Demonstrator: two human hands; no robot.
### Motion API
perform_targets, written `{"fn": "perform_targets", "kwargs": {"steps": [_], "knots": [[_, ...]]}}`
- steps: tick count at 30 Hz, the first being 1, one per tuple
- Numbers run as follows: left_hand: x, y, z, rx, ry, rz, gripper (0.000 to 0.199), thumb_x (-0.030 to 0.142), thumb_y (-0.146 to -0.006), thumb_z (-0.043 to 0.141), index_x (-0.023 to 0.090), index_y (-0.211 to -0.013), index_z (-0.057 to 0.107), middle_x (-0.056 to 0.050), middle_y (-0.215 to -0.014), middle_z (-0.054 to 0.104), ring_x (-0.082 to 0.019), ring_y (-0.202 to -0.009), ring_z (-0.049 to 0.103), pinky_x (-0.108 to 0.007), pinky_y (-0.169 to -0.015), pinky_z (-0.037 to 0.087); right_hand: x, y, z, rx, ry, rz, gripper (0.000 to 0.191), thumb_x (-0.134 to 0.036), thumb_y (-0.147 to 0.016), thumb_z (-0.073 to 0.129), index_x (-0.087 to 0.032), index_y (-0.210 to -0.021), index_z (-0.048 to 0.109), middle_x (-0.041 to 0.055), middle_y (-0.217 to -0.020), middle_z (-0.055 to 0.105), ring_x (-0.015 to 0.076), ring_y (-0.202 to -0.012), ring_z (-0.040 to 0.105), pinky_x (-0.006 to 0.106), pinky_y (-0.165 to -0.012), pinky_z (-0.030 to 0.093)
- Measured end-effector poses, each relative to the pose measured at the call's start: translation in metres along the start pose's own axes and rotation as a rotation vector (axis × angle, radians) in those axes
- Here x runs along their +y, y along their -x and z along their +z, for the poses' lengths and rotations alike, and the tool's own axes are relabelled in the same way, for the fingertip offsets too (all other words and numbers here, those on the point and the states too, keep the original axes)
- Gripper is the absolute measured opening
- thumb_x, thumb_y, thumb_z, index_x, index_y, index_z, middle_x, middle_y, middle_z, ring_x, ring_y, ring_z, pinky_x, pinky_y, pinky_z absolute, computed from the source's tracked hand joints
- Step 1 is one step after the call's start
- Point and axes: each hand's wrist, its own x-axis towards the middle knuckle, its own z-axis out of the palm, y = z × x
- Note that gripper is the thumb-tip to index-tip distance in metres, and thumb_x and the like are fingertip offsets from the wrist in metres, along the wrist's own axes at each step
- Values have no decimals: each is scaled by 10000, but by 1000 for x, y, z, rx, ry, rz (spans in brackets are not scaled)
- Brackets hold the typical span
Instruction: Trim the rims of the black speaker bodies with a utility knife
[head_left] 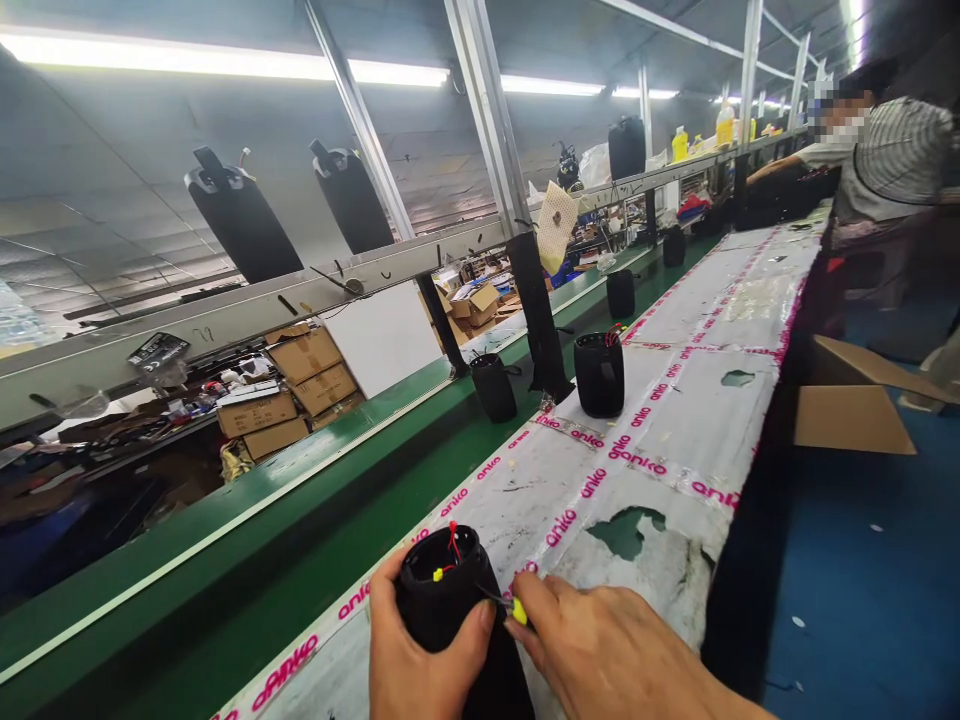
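Observation:
My left hand [420, 650] is wrapped round a black fabric-covered cylinder [491, 665], possibly a speaker housing, near its open top. Red wires [454, 540] and a small yellow connector [439, 574] stick up from inside that opening. Between thumb and fingers, my right hand [592, 630] grips a small yellow-handled tool [519, 610] with a thin, dark metal tip. The tip meets the cylinder's side just below the rim, beside my left thumb. Its exact shape is too small to make out.
A similar black cylinder [600, 375] stands farther along the wrapped bench [652, 420]. More cylinders, such as one [493, 387], stand on the green conveyor [360, 500] to the left. A metal post [536, 310] rises beside it. A cardboard box [851, 415] and another person [892, 150] are at right.

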Motion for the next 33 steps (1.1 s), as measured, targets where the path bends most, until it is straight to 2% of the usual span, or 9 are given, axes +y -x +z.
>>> {"fn": "perform_targets", "kwargs": {"steps": [6,10,12,16,18,20,23,26,33], "knots": [[3,1,1,42,-32,4,680,448,-563,782,212,-1148,530,-80,-1060,635,-317,-991,610,-515,-971,448,-6,-2,-4,-6,37,21,91,-172,-888,564,-209,-920,488,1,-632,660,233,-412,635,370,-402,108],[5,0,0,41,-36,-9,667,449,-571,779,206,-1141,531,-85,-1051,636,-323,-999,615,-510,-952,463,-11,-10,-7,-28,67,47,162,-117,-811,597,-195,-915,500,18,-645,672,219,-428,640,361,-404,101],[3,-2,-3,29,5,-27,675,470,-575,795,203,-1138,536,-82,-1042,645,-315,-979,631,-484,-919,490,-12,-12,-6,-39,33,55,138,-135,-838,604,-199,-891,495,18,-637,675,216,-446,647,353,-403,119],[-2,-11,-7,-100,189,-187,732,536,-589,822,209,-1176,532,-67,-953,691,-288,-827,681,-415,-739,567,-6,-3,3,105,-173,12,41,-232,-977,496,-214,-946,476,-2,-709,690,200,-529,679,329,-423,253],[-3,-13,-8,-150,280,-279,746,529,-615,826,201,-1213,524,-65,-905,703,-268,-754,692,-378,-655,581,-1,4,7,167,-250,39,82,-248,-1025,399,-217,-992,467,-10,-726,683,194,-546,682,324,-443,300],[-1,-14,-8,-154,330,-301,818,508,-606,849,218,-1291,507,-69,-931,716,-264,-769,709,-355,-657,594,3,8,10,146,-274,83,131,-248,-1039,349,-220,-984,465,-13,-691,671,207,-529,678,331,-446,301],[3,-11,-8,-151,350,-270,928,497,-575,877,270,-1375,467,-76,-1012,718,-279,-821,723,-359,-687,609,3,5,11,61,-271,95,102,-229,-1014,387,-212,-975,479,7,-691,687,233,-536,689,335,-444,278],[5,-9,-8,-174,357,-266,906,528,-579,863,266,-1358,482,-81,-1015,718,-284,-793,719,-370,-654,613,-1,-3,9,5,-265,94,69,-212,-988,425,-202,-988,493,24,-719,704,245,-551,697,332,-447,260],[7,-7,-9,-186,359,-244,911,562,-561,854,252,-1336,492,-79,-1001,743,-317,-861,724,-392,-724,613,-6,-9,6,5,-203,74,30,-208,-967,468,-207,-947,490,27,-706,698,251,-528,685,338,-447,204]]}}
